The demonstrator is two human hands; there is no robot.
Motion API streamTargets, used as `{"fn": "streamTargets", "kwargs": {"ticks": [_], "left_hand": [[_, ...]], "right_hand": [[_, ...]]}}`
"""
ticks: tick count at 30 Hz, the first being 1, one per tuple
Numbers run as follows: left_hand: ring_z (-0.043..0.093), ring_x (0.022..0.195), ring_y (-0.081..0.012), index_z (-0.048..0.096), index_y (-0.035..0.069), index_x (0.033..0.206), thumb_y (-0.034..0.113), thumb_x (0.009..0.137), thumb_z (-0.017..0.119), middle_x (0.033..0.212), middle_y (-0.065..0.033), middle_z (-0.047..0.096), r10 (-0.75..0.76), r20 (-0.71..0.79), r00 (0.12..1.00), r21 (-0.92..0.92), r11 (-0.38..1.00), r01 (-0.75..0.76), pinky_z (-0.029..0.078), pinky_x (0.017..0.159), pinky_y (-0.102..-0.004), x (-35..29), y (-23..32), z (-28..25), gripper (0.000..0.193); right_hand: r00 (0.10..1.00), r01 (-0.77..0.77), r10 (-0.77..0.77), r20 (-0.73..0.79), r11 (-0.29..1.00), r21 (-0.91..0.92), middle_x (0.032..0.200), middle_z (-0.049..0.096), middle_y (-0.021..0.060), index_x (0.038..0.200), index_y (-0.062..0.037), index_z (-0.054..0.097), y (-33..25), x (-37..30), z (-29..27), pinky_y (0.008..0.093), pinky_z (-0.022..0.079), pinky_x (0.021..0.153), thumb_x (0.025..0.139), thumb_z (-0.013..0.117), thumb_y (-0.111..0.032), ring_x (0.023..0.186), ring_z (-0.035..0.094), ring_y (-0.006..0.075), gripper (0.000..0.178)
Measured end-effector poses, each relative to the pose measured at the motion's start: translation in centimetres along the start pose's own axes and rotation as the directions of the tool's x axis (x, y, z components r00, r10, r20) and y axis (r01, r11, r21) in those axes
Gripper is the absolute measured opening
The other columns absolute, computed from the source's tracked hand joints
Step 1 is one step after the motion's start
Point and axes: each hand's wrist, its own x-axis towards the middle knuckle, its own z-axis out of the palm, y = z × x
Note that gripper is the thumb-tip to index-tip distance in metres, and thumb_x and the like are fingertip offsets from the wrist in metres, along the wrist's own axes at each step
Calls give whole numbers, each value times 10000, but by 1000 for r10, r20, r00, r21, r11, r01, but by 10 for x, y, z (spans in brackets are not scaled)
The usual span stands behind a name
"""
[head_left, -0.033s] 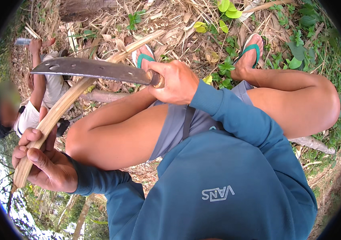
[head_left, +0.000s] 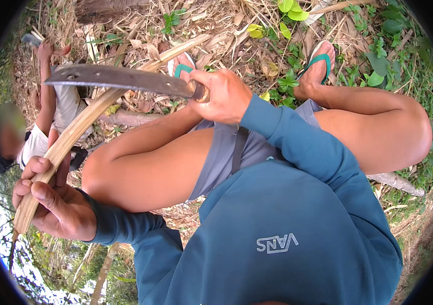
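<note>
My left hand (head_left: pixel 59 208) is wrapped around the lower end of a long, pale split-wood stick (head_left: pixel 82 122), its thumb lying along the wood. The stick slants up and right past my knee, its far end near my left foot. My right hand (head_left: pixel 221 96) grips the short wooden handle of a machete (head_left: pixel 120 77). Its dark, curved blade points left and crosses over the stick's upper half, with small holes near the tip. Whether the edge touches the wood I cannot tell.
At the left, another person (head_left: pixel 64 101) sits close by, a bladed tool (head_left: pixel 31 39) in one hand. My sandalled feet (head_left: pixel 320 63) rest on dry leaves and green plants. A thick log (head_left: pixel 110 10) lies at the far side; a thin branch (head_left: pixel 397 184) lies by my right thigh.
The machete has risen slightly, its tip a little higher and further right. The stick's near end has shifted slightly up and left with my left hand. The other person's tool has tilted upward.
</note>
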Motion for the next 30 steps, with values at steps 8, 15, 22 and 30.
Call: {"fn": "streamTargets", "kwargs": {"ticks": [8, 15, 22, 30], "left_hand": [[615, 995, -510, 370, -9, 1036, 186, 996, 487, 998, -226, 565, 12, -19, 1000, 33, 999, -11, 646, 741, -425, -3, 0, -3, 231], [605, 1024, -502, 365, -4, 1054, 178, 991, 502, 995, -219, 563, -25, -18, 1000, 29, 999, 25, 644, 740, -421, 5, -2, 1, 236], [604, 1007, -520, 373, -7, 1035, 185, 991, 502, 982, -215, 558, -1, -17, 1000, 39, 999, 2, 645, 744, -412, 7, 4, 8, 236], [613, 998, -513, 362, 2, 1068, 179, 993, 496, 983, -225, 560, 23, -22, 999, 20, 1000, -22, 647, 734, -408, -1, 3, 6, 234]], "right_hand": [[999, 42, -43, 7, 999, 33, 642, 593, 206, 855, -32, 614, -10, -3, -3, 436, 493, 572, 712, 642, -173, 611, 611, 386, 203], [997, -74, 74, -6, 997, -21, 668, 614, 221, 853, -41, 627, 16, 13, -6, 469, 511, 628, 731, 641, -220, 639, 622, 409, 217], [992, -123, 124, -10, 992, 5, 677, 628, 235, 882, -39, 640, 33, 11, -3, 478, 525, 683, 725, 662, -258, 679, 641, 418, 270], [997, -59, 60, 39, 998, -30, 660, 626, 225, 901, -39, 656, 12, -1, -2, 474, 524, 690, 727, 673, -297, 670, 641, 408, 311]]}}
